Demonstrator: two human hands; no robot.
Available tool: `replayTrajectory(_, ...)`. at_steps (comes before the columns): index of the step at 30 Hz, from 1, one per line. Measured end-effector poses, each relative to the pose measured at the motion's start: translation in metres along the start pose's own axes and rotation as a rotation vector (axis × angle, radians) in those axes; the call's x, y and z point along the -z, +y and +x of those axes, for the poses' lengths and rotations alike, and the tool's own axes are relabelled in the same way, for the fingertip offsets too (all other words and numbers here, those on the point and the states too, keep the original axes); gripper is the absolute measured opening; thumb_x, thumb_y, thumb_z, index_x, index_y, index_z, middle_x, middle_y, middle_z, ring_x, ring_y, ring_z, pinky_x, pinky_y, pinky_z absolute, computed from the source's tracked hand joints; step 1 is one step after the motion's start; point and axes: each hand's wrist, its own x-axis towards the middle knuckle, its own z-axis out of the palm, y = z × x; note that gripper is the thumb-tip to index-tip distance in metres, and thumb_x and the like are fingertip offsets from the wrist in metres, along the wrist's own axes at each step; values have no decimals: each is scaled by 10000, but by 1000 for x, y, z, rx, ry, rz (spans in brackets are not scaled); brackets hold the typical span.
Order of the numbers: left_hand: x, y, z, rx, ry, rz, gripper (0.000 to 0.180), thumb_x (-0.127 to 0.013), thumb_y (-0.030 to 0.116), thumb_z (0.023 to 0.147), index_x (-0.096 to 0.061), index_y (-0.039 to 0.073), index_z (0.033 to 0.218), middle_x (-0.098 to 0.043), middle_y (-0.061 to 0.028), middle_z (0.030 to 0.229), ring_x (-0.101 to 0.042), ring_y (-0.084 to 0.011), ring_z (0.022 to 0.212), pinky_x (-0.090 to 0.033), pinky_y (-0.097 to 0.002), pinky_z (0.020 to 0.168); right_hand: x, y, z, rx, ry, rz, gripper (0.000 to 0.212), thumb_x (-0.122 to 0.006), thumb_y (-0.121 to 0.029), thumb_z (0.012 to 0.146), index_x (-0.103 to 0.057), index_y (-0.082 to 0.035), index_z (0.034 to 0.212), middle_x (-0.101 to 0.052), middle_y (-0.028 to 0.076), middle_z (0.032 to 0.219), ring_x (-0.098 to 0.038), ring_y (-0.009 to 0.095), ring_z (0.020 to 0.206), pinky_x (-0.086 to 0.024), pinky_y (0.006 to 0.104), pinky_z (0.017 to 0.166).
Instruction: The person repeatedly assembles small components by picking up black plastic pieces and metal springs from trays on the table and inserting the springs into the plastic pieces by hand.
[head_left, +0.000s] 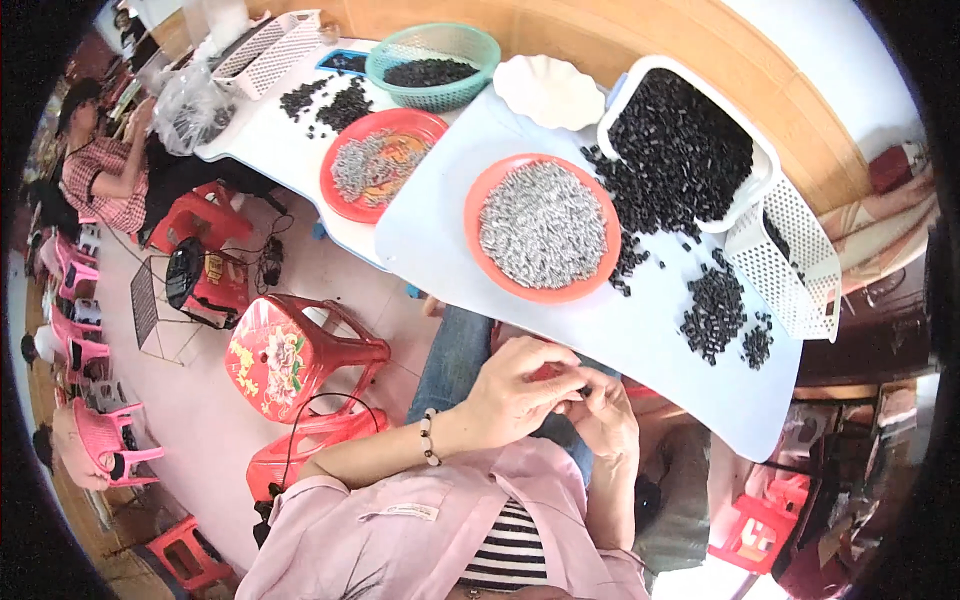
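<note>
In front of my chest, just off the table's near edge, both hands meet with fingertips touching. My left hand (522, 392), below a beaded bracelet (429, 438), is closed in a pinch; whatever lies in it is hidden by the fingers. My right hand (610, 412) is closed too, with a small black piece (583, 393) showing at its fingertips. Beyond them on the pale blue table, an orange-red plate (476, 250) holds many small silvery metal pieces (545, 225). Small black pieces (713, 312) lie in loose heaps at the right.
A white tub (770, 165) full of black pieces and a white perforated basket (815, 270) stand at the right. Farther left are a scalloped white dish (550, 90), a green basket (440, 45) and a second red plate (328, 180). A red stool (265, 350) stands left; a person (105, 185) sits beyond.
</note>
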Motion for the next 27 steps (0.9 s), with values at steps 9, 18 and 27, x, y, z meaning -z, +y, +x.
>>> replayTrajectory(9,9,14,1,9,-137,84,418,-720,14,734,-695,91,1144,-596,-83,1058,-603,-261,956,-525,-362,813,1,1,-4,24,29,-35,441,-730,-327,873,-683,28,1131,-701,129,1103,-663,213,943,-507,357,860)
replayTrajectory(18,17,17,-4,72,-343,38,290,-693,122,840,-661,0,1101,-567,-109,1041,-597,-276,951,-517,-376,837,-6,-1,-9,26,109,-101,388,-730,-269,873,-700,57,1083,-713,120,1021,-663,205,917,-523,338,862)
replayTrajectory(27,10,13,-8,65,-271,89,196,-642,98,853,-595,-12,1007,-527,-130,1017,-575,-302,975,-502,-395,846,-8,11,2,75,244,-119,243,-749,-178,861,-707,41,960,-700,88,973,-635,179,912,-486,308,866)
